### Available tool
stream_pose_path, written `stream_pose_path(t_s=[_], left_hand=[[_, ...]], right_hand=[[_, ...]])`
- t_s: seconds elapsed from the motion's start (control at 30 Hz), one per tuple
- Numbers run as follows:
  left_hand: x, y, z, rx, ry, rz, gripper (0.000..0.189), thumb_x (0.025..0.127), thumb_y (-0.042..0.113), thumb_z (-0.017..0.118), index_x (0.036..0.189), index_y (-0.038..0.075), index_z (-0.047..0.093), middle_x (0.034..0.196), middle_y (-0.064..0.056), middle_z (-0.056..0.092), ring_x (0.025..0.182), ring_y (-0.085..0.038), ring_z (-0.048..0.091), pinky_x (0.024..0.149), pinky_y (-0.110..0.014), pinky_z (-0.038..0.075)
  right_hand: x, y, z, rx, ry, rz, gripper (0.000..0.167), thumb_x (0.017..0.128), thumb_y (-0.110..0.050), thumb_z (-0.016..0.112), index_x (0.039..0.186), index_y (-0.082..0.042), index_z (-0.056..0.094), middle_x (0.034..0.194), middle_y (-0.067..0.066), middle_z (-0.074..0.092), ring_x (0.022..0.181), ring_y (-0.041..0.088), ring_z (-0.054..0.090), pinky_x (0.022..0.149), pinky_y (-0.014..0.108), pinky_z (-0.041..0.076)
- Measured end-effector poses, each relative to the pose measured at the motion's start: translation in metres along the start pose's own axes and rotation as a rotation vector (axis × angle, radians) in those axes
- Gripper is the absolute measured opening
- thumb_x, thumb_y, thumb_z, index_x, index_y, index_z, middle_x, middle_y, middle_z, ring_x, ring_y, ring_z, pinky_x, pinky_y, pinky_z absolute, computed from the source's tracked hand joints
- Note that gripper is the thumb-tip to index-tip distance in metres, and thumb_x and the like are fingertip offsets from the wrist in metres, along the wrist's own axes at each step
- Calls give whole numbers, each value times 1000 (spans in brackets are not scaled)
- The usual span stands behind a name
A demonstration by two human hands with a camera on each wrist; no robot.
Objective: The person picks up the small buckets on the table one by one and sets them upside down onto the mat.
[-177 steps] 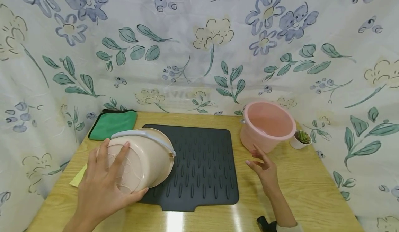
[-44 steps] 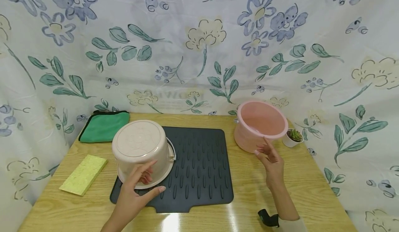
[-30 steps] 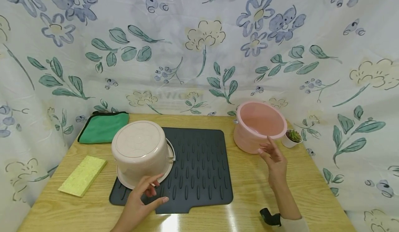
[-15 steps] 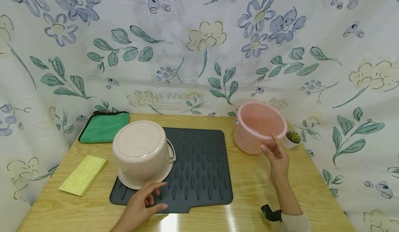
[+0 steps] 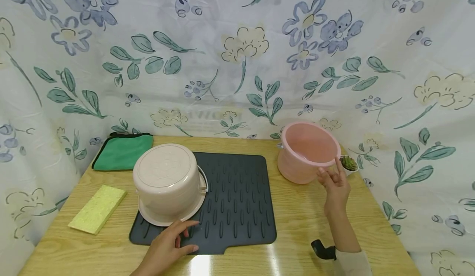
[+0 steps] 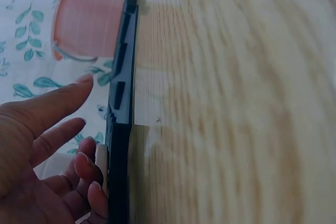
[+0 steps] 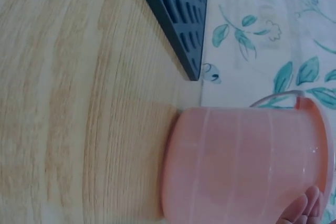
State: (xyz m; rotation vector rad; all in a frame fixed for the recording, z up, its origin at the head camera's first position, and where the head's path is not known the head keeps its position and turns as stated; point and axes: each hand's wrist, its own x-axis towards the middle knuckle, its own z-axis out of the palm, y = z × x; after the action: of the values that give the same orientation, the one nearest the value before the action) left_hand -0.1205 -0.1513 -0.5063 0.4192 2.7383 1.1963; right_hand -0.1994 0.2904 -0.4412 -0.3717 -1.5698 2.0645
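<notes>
A cream bucket [image 5: 167,185] stands upside down on the left part of a black ridged mat [image 5: 241,197], its handle lying at the right of its rim. My left hand [image 5: 167,243] hovers by the mat's front edge near that bucket, fingers loosely bent and holding nothing. A pink bucket [image 5: 300,164] stands upright at the back right. Close to its front rim is my right hand [image 5: 337,189], index finger and thumb apart; whether the fingertips touch the rim I cannot tell. Both the pink bucket [image 7: 226,166] and the right fingertips [image 7: 302,208] appear in the right wrist view.
A yellow sponge cloth [image 5: 98,209] lies on the wooden table [image 5: 297,222] at the left. Behind it is a green cloth [image 5: 124,152] with black edging. A small potted succulent [image 5: 349,163] stands beside the pink bucket. A floral curtain [image 5: 222,61] hangs behind.
The cream bucket, earlier tilted in my left hand, now stands upside down on the mat. My left hand has let go and drawn back toward me. My right hand has shifted right along the pink bucket.
</notes>
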Motion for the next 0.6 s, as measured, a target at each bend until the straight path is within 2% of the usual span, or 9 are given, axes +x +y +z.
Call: stream_pose_path(t_s=[0.1, 0.27, 0.43, 0.6], left_hand=[[0, 0, 0, 31, -5, 1, 56, 75, 38, 84, 126, 26, 65, 91, 10, 50, 62, 2, 38, 54, -22, 34], [-1, -3, 2, 66, 10, 30, 55, 74, 37, 85, 125, 26, 65, 91, 11, 50, 61, 3, 36, 53, -21, 33], [-1, -5, 5, 95, 28, 55, 55, 74, 34, 85, 125, 25, 66, 90, 13, 49, 61, 4, 36, 53, -21, 33], [-2, -5, 5, 110, 5, 48, 56, 75, 32, 85, 126, 25, 65, 90, 12, 48, 61, 4, 37, 54, -21, 34]], right_hand=[[3, -2, -1, 35, 5, 30, 70, 92, -5, 69, 153, -20, 40, 82, -7, 68, 76, 6, 70, 71, 19, 55], [10, -4, 0, 104, 18, 62, 68, 93, -7, 68, 153, -20, 39, 77, -3, 65, 74, 9, 70, 71, 20, 56], [14, -10, 3, 148, 45, 109, 69, 93, -8, 69, 153, -16, 37, 79, 0, 64, 70, 10, 70, 68, 20, 56], [20, -14, 7, 213, 95, 151, 68, 91, -7, 71, 151, -13, 39, 85, 3, 63, 63, 11, 68, 63, 22, 57]])
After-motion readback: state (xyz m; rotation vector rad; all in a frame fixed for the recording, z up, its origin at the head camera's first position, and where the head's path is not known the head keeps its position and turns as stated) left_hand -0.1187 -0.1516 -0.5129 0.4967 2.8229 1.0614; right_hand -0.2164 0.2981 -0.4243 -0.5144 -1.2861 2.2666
